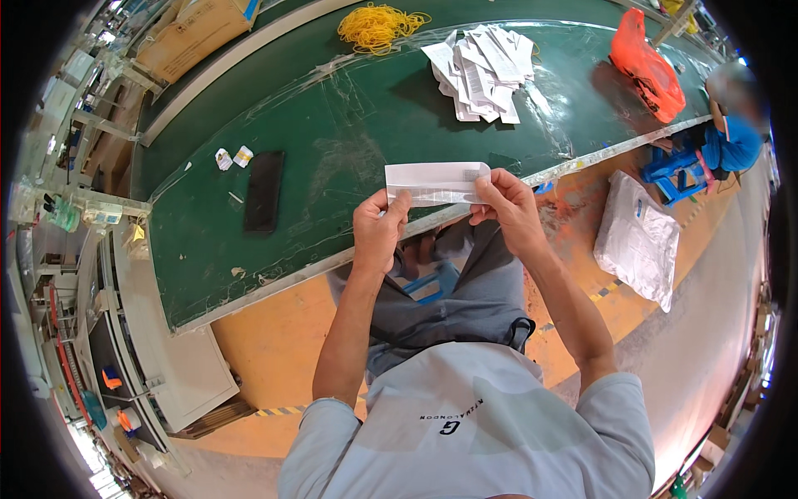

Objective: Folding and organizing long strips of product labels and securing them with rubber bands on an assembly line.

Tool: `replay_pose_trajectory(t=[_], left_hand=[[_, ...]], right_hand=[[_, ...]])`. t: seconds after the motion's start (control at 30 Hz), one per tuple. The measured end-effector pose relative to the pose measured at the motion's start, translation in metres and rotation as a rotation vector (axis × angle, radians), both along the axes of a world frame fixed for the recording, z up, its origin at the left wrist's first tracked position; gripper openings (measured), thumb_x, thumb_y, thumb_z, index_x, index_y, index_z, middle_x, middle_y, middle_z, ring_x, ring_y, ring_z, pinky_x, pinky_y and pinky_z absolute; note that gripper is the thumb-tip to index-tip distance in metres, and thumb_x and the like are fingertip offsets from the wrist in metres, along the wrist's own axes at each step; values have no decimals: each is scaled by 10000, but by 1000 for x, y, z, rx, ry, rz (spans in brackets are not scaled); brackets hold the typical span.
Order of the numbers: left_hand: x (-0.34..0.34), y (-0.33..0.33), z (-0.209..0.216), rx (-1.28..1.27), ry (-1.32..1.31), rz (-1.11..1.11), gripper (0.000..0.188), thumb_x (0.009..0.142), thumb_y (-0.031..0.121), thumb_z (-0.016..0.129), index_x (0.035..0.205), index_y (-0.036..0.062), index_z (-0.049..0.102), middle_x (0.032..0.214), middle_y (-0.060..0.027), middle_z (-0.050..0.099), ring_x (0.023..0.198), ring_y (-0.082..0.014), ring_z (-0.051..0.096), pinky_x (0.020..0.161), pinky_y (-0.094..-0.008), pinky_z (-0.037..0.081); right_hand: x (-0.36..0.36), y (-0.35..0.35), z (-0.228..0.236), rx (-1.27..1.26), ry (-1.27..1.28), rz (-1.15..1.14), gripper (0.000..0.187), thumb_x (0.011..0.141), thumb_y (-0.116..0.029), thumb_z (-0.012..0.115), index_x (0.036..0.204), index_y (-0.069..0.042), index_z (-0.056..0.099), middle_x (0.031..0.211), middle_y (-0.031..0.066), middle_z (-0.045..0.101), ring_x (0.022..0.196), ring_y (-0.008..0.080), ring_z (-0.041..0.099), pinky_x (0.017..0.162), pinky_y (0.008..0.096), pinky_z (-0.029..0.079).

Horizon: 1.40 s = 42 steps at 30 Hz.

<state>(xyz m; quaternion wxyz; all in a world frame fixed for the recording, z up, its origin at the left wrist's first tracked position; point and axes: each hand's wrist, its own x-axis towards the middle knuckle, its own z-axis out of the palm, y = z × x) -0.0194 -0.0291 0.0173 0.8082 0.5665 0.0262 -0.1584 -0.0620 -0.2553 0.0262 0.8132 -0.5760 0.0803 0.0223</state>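
Note:
A folded white paper leaflet (434,179) with small print is stretched between my two hands, just over the near edge of the green table (332,166). My left hand (381,229) pinches its lower left end with thumb and fingers. At the other end my right hand (509,208) grips the paper, thumb on top. Beyond the leaflet lies a loose heap of similar white folded papers (482,73). A dark flat phone-like slab (263,191) rests on the table left of my left hand.
A yellow tangle of string or rubber bands (378,27) lies at the far side. An orange plastic bag (644,66) sits far right, near a seated person (736,133). Two small crumpled white pieces (233,158) lie left. A white wrapped package (638,237) is on the floor.

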Motion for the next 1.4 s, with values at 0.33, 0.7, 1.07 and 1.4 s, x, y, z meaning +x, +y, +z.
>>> replay_pose_trajectory(t=[0.33,0.7,1.07,1.4], left_hand=[[0,5,-1,27,-6,-61,130,980,172,676,963,45,659,709,28,563,509,-10,389,453,-189,275],[-2,-1,1,60,9,-85,109,976,143,670,983,35,675,714,21,587,499,0,382,444,-188,252],[2,0,5,173,-93,-101,158,949,188,717,953,31,702,760,-29,664,460,4,346,419,-193,235],[8,2,-1,78,-40,-78,169,953,167,723,962,0,701,786,-48,683,491,1,401,422,-191,255]], right_hand=[[-1,1,-3,69,-5,67,283,899,-36,747,1155,-12,629,1027,68,719,828,99,688,722,238,595],[0,2,0,50,64,1,252,886,-38,754,1116,11,666,951,58,713,724,87,665,656,230,578],[-2,-4,-2,-19,89,42,197,953,-156,712,1069,1,682,838,52,686,667,105,658,570,236,561],[-5,-4,0,-2,99,73,211,986,-200,682,1072,-7,675,857,39,683,685,85,652,572,227,555]])
